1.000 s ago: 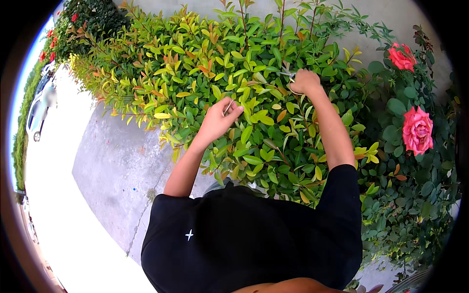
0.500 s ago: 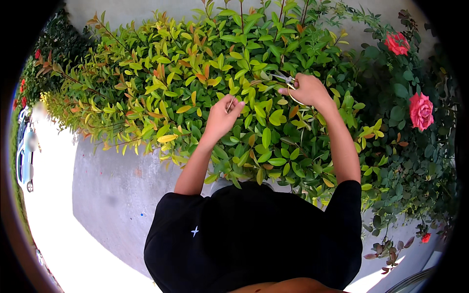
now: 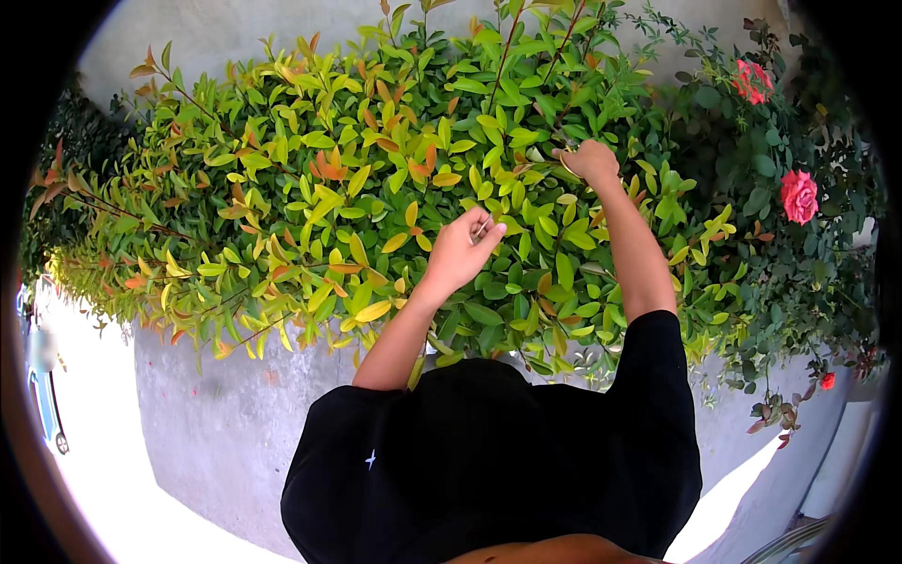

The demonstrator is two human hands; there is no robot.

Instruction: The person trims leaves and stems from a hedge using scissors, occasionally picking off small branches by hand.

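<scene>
A leafy hedge (image 3: 319,202) with green, yellow and orange-tipped leaves spreads before me. Reaching into its upper right part, my right hand (image 3: 594,164) is closed around the handles of scissors (image 3: 567,162). Leaves and my fingers hide most of the blades, so I cannot tell whether they are apart. My left hand (image 3: 464,248) hovers in front of the leaves, lower and to the left, with thumb and fingers pinched together. Something thin and short shows between those fingers, too small to name.
Rose bushes with a pink rose (image 3: 799,196) and a red-pink rose (image 3: 753,83) grow at the right. A grey wall (image 3: 235,38) stands behind the hedge. Grey paving (image 3: 225,423) lies below, and a blue vehicle (image 3: 42,385) is at the far left.
My view has shifted slightly. The right hand has pushed the scissors deeper among the leaves, covering blades that showed before. My left hand, still pinched, appears farther right and lower.
</scene>
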